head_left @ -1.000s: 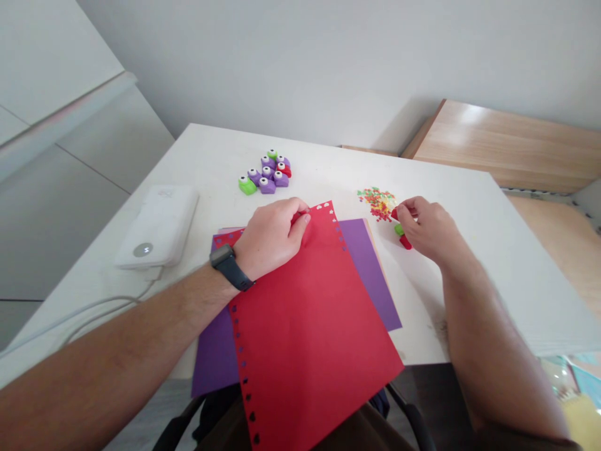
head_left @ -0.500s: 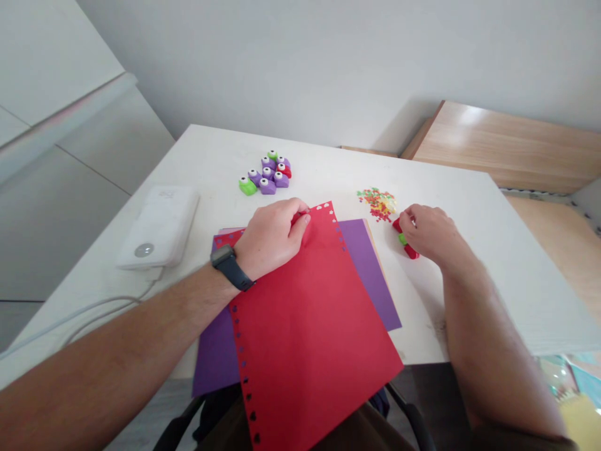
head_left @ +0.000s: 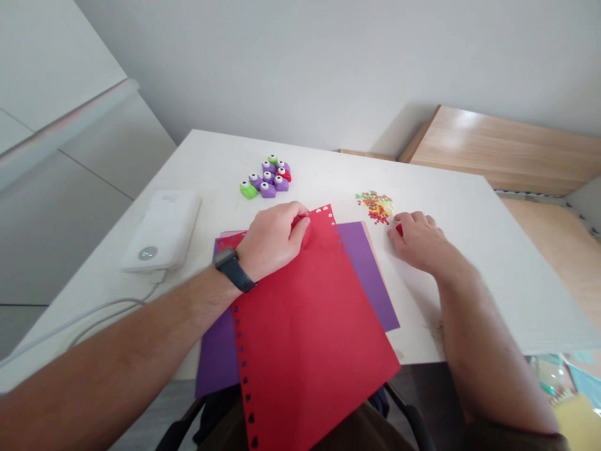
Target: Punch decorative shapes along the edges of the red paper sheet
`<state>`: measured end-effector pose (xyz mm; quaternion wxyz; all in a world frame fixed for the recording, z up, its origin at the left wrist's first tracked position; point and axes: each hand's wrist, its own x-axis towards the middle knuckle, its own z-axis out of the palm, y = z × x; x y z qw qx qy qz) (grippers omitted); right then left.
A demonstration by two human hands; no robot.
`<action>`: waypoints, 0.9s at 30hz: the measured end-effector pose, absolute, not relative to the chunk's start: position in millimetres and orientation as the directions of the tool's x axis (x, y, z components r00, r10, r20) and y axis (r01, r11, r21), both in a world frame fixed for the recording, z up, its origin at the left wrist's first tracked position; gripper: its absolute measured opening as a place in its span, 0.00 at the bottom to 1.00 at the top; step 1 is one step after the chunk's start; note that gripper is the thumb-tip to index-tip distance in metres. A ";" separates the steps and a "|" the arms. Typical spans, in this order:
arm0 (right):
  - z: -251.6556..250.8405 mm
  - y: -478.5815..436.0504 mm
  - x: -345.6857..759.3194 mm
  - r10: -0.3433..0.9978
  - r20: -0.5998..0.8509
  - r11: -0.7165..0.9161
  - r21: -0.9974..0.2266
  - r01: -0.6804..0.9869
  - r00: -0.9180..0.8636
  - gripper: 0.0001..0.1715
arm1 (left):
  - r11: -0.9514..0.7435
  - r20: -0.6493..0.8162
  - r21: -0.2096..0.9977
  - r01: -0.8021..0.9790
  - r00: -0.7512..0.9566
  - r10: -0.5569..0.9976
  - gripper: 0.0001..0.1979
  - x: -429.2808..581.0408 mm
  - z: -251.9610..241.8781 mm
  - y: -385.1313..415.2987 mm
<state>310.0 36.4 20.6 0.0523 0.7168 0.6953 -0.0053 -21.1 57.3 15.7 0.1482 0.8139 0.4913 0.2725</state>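
My left hand (head_left: 276, 236), wearing a dark watch (head_left: 233, 268), pinches the top part of a red paper sheet (head_left: 319, 326). Small shapes such as hearts and stars are punched along the sheet's top and left edges and partly down its right edge. Under it lies purple paper (head_left: 370, 282). On the right, my right hand (head_left: 419, 243) is curled palm down over a red craft punch (head_left: 399, 229). Only a bit of red shows at the fingers; the rest is hidden. A pile of tiny coloured paper cutouts (head_left: 377, 207) lies just left of that hand.
Several purple, green and red craft punches (head_left: 268, 178) stand grouped toward the back of the white table (head_left: 323, 178). A white power bank (head_left: 164, 228) with a cable (head_left: 101, 308) sits at the left. Wooden boards (head_left: 498, 141) are beyond the right side.
My right hand has lowered and spread over the red and green punches, which showed beside its fingers before and are now mostly covered. My left hand keeps its hold on the red sheet.
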 end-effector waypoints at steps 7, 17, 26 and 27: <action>5.1 44.2 305.8 0.969 0.046 -0.246 0.075 0.966 0.243 0.26 | -0.463 0.289 0.510 0.725 0.362 0.886 0.12 -20.8 13.7 59.5; -7.3 79.9 385.0 0.836 0.144 -0.533 -0.013 0.846 0.529 0.29 | -0.454 0.263 0.495 0.741 0.371 0.891 0.11 -17.8 10.2 63.5; -7.4 78.4 390.0 0.787 0.177 -0.585 -0.093 0.806 0.591 0.38 | -0.469 0.269 0.490 0.734 0.385 0.883 0.10 -16.8 6.0 65.2; -7.2 78.0 388.6 0.787 0.182 -0.582 -0.099 0.807 0.590 0.39 | -0.471 0.269 0.488 0.735 0.386 0.882 0.10 -16.4 6.0 65.3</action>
